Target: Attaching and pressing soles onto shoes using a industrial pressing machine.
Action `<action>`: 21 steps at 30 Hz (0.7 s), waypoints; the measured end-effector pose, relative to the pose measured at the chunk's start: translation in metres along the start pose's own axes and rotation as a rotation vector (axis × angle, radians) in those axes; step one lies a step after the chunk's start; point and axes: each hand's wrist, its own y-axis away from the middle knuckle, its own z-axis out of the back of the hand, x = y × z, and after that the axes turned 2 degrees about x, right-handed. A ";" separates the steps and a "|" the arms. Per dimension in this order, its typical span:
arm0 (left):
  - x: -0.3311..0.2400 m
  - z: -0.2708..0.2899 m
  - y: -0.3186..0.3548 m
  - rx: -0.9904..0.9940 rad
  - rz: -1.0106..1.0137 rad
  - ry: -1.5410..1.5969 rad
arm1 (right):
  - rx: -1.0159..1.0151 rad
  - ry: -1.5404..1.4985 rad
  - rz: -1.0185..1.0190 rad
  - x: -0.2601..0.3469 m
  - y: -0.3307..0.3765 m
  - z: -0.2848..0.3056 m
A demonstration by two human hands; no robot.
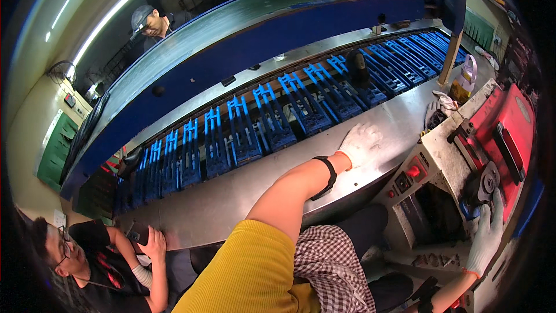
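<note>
White gloves [354,149], two; left hand [361,142] over one ledge [214,208], right hand [491,229] beside disc [488,179]

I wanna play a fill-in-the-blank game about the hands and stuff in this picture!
The left hand wears a ____ glove.
The sleeve on the left arm is ____.
The right hand is at a machine with a ____ cover.
The row of slatted frames is ____.

Missing words: white; yellow; red; blue.
</note>
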 end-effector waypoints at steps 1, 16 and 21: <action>0.002 -0.002 0.001 0.002 -0.002 0.000 | -0.004 -0.010 0.001 0.001 0.001 0.000; 0.000 0.013 -0.001 0.214 0.101 0.064 | 0.029 0.145 0.076 -0.004 0.000 0.008; 0.001 0.002 0.004 -0.019 0.142 0.006 | 0.029 0.029 0.044 -0.001 0.000 0.005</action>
